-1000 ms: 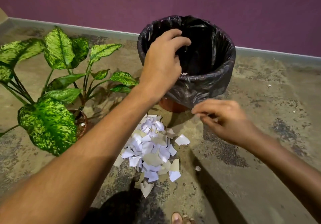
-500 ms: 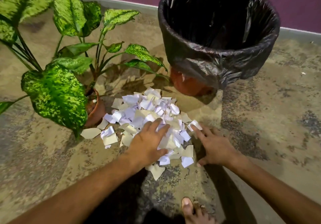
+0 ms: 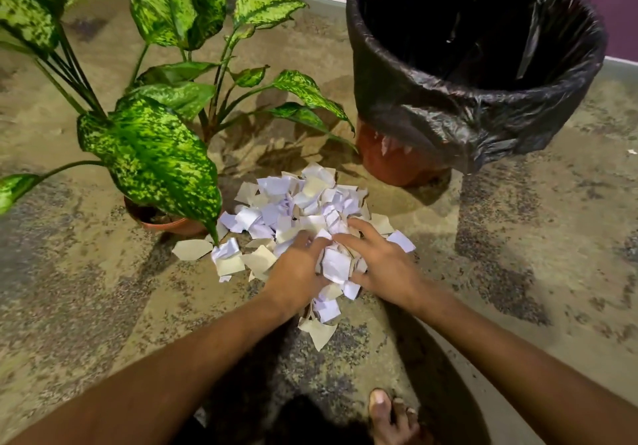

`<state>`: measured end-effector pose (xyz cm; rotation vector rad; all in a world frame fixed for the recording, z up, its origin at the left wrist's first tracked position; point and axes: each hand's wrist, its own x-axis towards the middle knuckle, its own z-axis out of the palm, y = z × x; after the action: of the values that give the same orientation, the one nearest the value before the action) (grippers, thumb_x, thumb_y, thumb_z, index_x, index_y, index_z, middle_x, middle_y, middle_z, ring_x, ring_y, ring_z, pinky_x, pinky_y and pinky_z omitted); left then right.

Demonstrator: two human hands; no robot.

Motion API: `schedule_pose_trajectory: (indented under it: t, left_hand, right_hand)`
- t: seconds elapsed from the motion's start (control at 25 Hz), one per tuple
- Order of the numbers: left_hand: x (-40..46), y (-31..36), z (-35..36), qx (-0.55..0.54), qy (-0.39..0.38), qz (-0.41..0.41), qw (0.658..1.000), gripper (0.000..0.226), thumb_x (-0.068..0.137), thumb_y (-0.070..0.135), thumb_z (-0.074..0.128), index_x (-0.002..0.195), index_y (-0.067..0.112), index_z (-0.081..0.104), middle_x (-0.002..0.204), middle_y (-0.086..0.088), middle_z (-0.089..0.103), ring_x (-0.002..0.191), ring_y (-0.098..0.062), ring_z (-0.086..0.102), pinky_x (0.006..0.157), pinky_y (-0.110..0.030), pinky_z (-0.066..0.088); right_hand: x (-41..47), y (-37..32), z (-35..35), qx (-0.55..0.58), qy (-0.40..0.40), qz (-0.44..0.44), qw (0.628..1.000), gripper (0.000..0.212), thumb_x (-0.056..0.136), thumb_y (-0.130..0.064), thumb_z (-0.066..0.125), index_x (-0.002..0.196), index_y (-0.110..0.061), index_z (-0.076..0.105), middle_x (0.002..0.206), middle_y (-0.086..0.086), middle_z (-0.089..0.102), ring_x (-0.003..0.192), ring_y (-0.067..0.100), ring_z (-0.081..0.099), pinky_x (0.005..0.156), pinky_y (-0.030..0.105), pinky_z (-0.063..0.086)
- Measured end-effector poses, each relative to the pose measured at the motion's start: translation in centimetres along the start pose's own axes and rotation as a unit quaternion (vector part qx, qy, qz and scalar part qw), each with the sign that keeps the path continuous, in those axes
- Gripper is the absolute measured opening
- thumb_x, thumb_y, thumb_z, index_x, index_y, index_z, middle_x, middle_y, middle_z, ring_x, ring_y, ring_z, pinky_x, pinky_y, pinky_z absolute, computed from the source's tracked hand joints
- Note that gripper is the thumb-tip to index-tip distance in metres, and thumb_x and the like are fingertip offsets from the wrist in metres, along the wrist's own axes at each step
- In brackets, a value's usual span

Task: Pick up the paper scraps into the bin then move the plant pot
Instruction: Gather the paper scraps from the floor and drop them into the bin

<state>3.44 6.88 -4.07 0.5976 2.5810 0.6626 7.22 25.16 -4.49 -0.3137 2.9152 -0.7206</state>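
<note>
Scraps [image 3: 303, 210] lie in one heap on the floor [image 3: 518, 272], between the pot [image 3: 169, 225] on the left and the bin [image 3: 476, 75] beyond on the right. Both hands work the near edge of the heap. The left hand [image 3: 297, 272] has its fingers curled into the paper, and the right hand [image 3: 383, 265] has its fingers bent over it from the other side. Together they press a bunch of scraps between them. Most of the heap lies just beyond the fingertips, toward the wall.

Bin position governs the coming move. The bin mouth stands forward and to the right of the hands, well above floor level, so the bunch must go up and then across. The right hand is the nearer one to the bin. The liner [image 3: 483, 127] hangs loosely over the rim, and loose pieces are likely to drop short of it.

Pot and plant [image 3: 148, 148] stand just left of the heap, untouched. Some leaves overhang the left scraps.
</note>
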Motion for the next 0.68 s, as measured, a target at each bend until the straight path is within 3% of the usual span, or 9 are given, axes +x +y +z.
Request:
schedule_pose_trajectory:
  t: [0.12,0.24,0.36,0.44,0.52,0.68]
  left_hand:
    - [-0.2,0.0,-0.5,-0.027,0.026,0.002,0.999,0.047,0.074,-0.001,0.069,0.118,0.012,0.062,0.116,-0.009,0.06,0.099,-0.028,0.061,0.08,-0.027,0.048]
    - [-0.4,-0.3,-1.5,-0.054,0.06,-0.025,0.996,0.039,0.07,-0.008,0.064,0.104,0.01,0.069,0.103,-0.01,0.068,0.093,-0.027,0.063,0.071,-0.021,0.042]
    - [-0.5,-1.1,-2.5,-0.051,0.075,-0.056,0.994,0.027,0.075,-0.004,0.063,0.096,0.01,0.071,0.093,-0.012,0.071,0.082,-0.028,0.064,0.063,-0.02,0.037]
    - [-0.8,-1.5,-3.0,-0.056,0.08,-0.075,0.992,0.023,0.078,-0.003,0.062,0.095,0.01,0.071,0.082,-0.013,0.069,0.064,-0.023,0.055,0.053,-0.015,0.03]
    - [-1.0,-1.6,-3.6,-0.063,0.089,-0.088,0.99,0.022,0.079,-0.003,0.061,0.095,0.009,0.071,0.068,-0.007,0.059,0.052,-0.015,0.045,0.049,-0.011,0.032]
    - [-0.9,-0.9,-4.6,-0.069,0.128,-0.073,0.987,0.019,0.08,0.0,0.062,0.092,0.012,0.072,0.069,-0.002,0.059,0.049,-0.004,0.044,0.051,-0.008,0.033]
  right_hand:
    - [0.2,-0.5,0.1,0.022,0.034,-0.014,0.999,0.04,0.07,0.0,0.077,0.108,-0.012,0.07,0.13,0.009,0.058,0.084,0.028,0.068,0.069,0.033,0.056]
    - [0.4,-0.1,-0.2,0.033,0.044,0.002,0.998,0.035,0.069,0.013,0.066,0.097,-0.007,0.072,0.119,0.01,0.064,0.09,0.031,0.068,0.07,0.034,0.056]
    - [0.7,0.4,-1.3,0.009,0.078,0.042,0.996,0.021,0.083,-0.001,0.065,0.1,-0.011,0.073,0.116,0.006,0.067,0.094,0.027,0.066,0.079,0.03,0.051]
    - [0.8,0.6,-2.1,0.001,0.088,0.065,0.994,0.02,0.086,-0.01,0.066,0.104,-0.013,0.073,0.119,0.003,0.067,0.096,0.023,0.066,0.086,0.027,0.049]
    - [0.6,0.3,-3.0,0.009,0.095,0.081,0.992,0.02,0.086,-0.012,0.068,0.105,-0.014,0.073,0.119,0.001,0.067,0.092,0.017,0.066,0.087,0.021,0.045]
    - [-0.2,-2.2,-5.8,0.042,0.105,0.078,0.99,0.019,0.086,-0.014,0.07,0.105,-0.014,0.074,0.118,0.0,0.068,0.086,0.005,0.058,0.09,0.017,0.042]
